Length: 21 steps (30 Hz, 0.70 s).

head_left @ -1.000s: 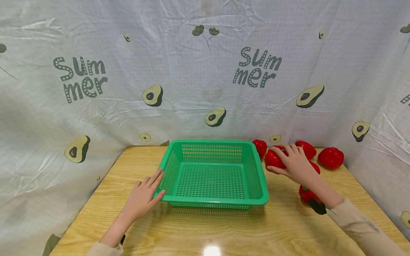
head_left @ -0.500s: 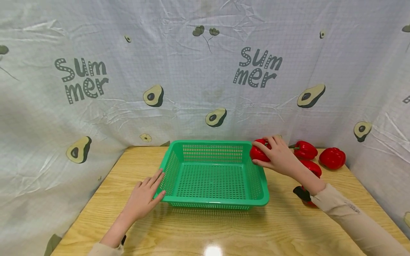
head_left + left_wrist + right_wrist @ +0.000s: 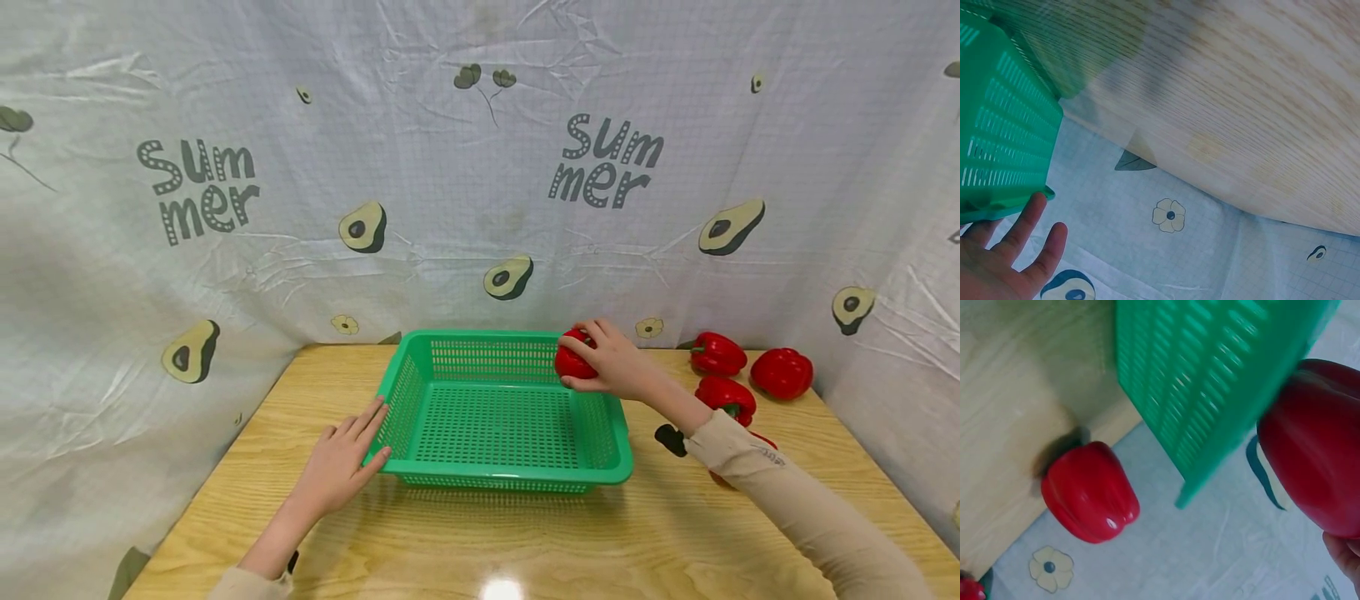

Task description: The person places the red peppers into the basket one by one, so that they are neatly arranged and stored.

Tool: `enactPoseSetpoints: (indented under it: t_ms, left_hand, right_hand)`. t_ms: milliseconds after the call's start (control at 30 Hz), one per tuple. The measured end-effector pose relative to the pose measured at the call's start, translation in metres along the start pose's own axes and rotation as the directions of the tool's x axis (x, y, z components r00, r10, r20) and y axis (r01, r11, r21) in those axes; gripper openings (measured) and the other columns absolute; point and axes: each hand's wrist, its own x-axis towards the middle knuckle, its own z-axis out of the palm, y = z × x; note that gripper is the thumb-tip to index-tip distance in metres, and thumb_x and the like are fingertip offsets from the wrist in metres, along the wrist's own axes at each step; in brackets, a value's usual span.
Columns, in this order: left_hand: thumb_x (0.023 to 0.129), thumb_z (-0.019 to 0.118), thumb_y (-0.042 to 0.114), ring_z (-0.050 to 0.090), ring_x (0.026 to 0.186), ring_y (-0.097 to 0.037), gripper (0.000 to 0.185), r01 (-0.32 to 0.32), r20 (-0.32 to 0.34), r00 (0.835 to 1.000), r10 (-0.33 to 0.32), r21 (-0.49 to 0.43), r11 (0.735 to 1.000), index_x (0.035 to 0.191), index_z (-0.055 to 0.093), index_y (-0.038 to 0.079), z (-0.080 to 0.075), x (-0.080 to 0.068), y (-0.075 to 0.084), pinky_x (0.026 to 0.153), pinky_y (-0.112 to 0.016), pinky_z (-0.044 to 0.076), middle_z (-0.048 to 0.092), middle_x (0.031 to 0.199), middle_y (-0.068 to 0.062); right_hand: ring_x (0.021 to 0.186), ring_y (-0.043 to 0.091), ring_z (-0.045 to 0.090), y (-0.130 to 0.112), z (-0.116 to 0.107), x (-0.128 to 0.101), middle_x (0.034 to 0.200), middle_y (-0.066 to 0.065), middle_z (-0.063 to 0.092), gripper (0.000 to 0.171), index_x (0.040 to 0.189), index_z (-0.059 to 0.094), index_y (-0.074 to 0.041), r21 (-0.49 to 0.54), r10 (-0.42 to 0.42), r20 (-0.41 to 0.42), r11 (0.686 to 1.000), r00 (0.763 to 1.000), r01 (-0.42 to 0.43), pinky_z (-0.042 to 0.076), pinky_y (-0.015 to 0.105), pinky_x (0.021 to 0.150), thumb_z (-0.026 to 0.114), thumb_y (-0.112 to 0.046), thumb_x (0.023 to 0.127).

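Observation:
My right hand (image 3: 617, 363) grips a red bell pepper (image 3: 572, 360) over the back right corner of a green plastic basket (image 3: 495, 472). In the right wrist view the held bell pepper (image 3: 1316, 450) overlaps the basket's rim, and only a little of the fingers shows below it. My left hand (image 3: 333, 462) rests against the basket's left rim, its fingers extended; the left wrist view also has these spread fingers (image 3: 1025, 231) at the rim. Inside, the slotted basket floor (image 3: 495, 425) is bare.
Several red bell peppers (image 3: 782, 372) lie on the wooden table (image 3: 420, 550) to the right, one partly behind my right sleeve (image 3: 780, 483). Another pepper (image 3: 1090, 492), hidden by my hand in the head view, sits beside the basket. Printed cloth (image 3: 420, 167) hangs behind.
My right hand has carried the bell pepper left, from the table's right side to above the basket's back right corner. The left hand has stayed at the rim.

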Motion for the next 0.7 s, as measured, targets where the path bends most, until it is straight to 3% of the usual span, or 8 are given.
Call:
enactPoseSetpoints:
  t_ms: [367, 700]
  left_hand:
    - [0.085, 0.056, 0.029, 0.051, 0.111, -0.031, 0.059, 0.013, 0.014, 1.0, -0.013, -0.007, 1.0, 0.136, 0.038, 0.006, 0.0, 0.0, 0.0, 0.083, -0.051, 0.04, 0.036, 0.142, -0.009]
    - [0.086, 0.055, 0.03, 0.051, 0.111, -0.031, 0.058, 0.018, 0.023, 1.0, -0.018, -0.005, 1.0, 0.136, 0.038, 0.007, -0.001, 0.0, 0.001, 0.082, -0.051, 0.04, 0.036, 0.142, -0.008]
  right_hand:
    - [0.094, 0.028, 0.047, 0.0, 0.029, 0.005, 0.111, 0.014, 0.051, 0.052, 0.116, 0.054, -0.012, -0.031, -0.052, 0.131, 0.998, 0.99, 0.056, 0.045, 0.043, 0.076, 0.065, -0.043, 0.076]
    - [0.102, 0.028, 0.045, 0.002, 0.048, -0.001, 0.117, 0.013, 0.047, 0.054, 0.123, 0.047, -0.012, -0.01, 0.004, 0.281, 1.0, 0.96, -0.001, 0.042, 0.044, 0.085, 0.056, -0.047, 0.082]
